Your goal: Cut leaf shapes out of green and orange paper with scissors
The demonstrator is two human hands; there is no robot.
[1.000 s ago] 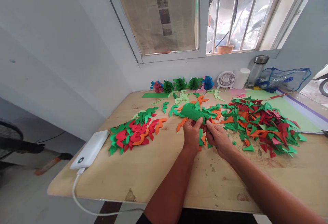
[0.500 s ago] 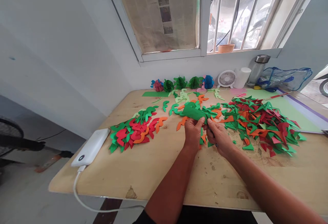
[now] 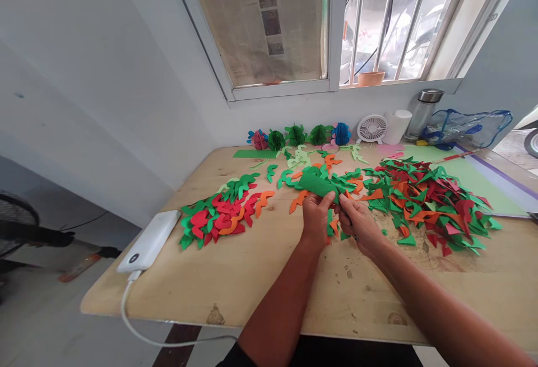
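Note:
A piece of green paper [image 3: 316, 182] is held up over the middle of the table between my two hands. My left hand [image 3: 318, 213] pinches its lower edge, thumb on top. Close beside it, my right hand [image 3: 357, 221] is closed at the paper's right corner, thumb and fingers pressed together; whatever else lies inside its curled fingers is hidden. Behind and under the paper lie wavy green cut-outs [image 3: 286, 178] and orange cut-outs [image 3: 297, 201]. Small scraps lie beneath the hands.
A large heap of red, green and orange scraps [image 3: 432, 204] spreads on the right. Left lies a pile of wavy cut-outs [image 3: 221, 215], near a white power bank [image 3: 149, 242] with a cable. Folded paper figures [image 3: 296, 135], a small fan [image 3: 372, 129] and a bottle [image 3: 424, 114] line the wall.

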